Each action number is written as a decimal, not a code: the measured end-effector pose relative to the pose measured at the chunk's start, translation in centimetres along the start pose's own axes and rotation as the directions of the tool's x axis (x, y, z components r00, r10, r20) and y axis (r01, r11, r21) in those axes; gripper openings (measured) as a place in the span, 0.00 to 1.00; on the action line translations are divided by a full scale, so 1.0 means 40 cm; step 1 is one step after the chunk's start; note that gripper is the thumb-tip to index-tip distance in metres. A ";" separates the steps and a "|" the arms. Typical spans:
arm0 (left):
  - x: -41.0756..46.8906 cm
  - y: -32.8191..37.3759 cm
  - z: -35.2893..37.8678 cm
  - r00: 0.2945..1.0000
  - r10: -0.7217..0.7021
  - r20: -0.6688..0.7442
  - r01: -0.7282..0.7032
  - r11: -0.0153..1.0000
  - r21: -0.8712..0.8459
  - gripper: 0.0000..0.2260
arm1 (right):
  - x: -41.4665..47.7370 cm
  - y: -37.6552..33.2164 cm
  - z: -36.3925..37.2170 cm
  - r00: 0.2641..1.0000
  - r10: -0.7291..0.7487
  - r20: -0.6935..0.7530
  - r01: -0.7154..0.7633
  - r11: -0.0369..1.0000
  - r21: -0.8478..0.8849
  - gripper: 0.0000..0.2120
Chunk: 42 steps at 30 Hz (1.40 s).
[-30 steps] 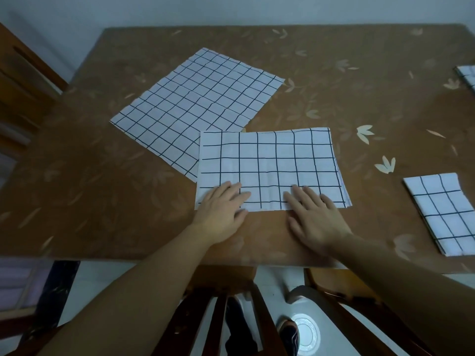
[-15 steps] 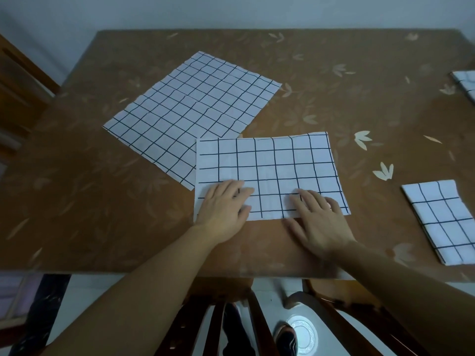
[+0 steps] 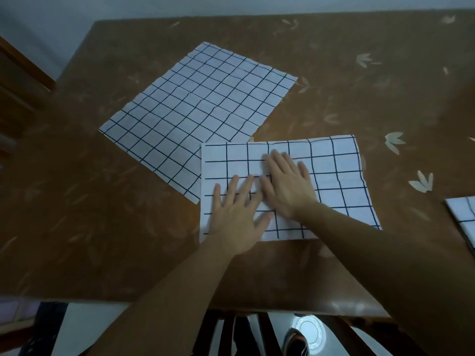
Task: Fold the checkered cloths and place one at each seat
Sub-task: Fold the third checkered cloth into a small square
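A half-folded white checkered cloth [image 3: 336, 176] lies flat near the table's front edge. My left hand [image 3: 236, 214] presses flat on its near left part, fingers spread. My right hand [image 3: 288, 183] lies flat just beyond it, near the cloth's middle, fingers together and pointing up-left. Neither hand grips anything. A second checkered cloth [image 3: 198, 109] lies unfolded and turned at an angle behind, its near corner tucked under the folded one. A folded checkered cloth [image 3: 462, 217] shows at the right edge.
The brown table [image 3: 77, 201] has a leaf pattern. A dark wooden chair [image 3: 226, 335] stands under the front edge below my arms. Another wooden chair [image 3: 18, 80] is at the far left. A wall runs behind the table.
Both hands slid from the cloth's near edge up onto it and closer together. My right hand moved left toward the middle. The camera came closer to the table.
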State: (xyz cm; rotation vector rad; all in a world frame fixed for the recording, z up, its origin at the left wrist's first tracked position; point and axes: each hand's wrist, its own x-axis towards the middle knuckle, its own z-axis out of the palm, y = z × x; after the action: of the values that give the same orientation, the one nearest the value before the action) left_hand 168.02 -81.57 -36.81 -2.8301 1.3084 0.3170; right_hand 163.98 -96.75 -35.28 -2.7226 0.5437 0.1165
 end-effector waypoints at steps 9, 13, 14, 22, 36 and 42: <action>0.071 -0.006 -0.061 0.985 -0.033 -0.171 0.000 0.981 -0.195 0.24 | 0.058 0.111 -0.040 0.994 0.086 -0.069 -0.091 0.993 -0.078 0.27; 0.207 0.007 -0.087 0.986 -0.054 -0.158 0.029 0.988 -0.153 0.25 | 0.078 0.092 -0.030 0.997 0.057 -0.057 -0.061 0.997 -0.055 0.26; 0.229 0.002 -0.085 0.993 -0.065 -0.102 0.052 0.990 -0.133 0.26 | 0.081 0.101 -0.029 0.995 0.078 -0.055 -0.080 0.995 -0.051 0.27; 0.242 -0.105 -0.048 0.980 -0.191 0.060 0.193 0.980 -0.035 0.32 | 0.047 0.257 -0.060 0.978 0.201 -0.059 -0.206 0.975 -0.086 0.31; 0.091 0.075 -0.031 0.999 -0.017 0.036 0.020 0.996 -0.087 0.28 | -0.100 0.253 -0.054 0.978 0.184 -0.096 -0.192 0.977 -0.089 0.29; 0.011 0.148 -0.045 0.987 0.125 -0.101 -0.136 0.984 -0.115 0.24 | -0.162 0.259 -0.104 0.875 0.444 -0.194 -0.441 0.895 0.060 0.28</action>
State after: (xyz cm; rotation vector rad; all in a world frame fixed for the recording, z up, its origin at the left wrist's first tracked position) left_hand 164.16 -85.91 -34.68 -2.8964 1.5488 0.2775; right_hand 154.04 -104.86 -33.88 -2.5591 1.2201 -0.0522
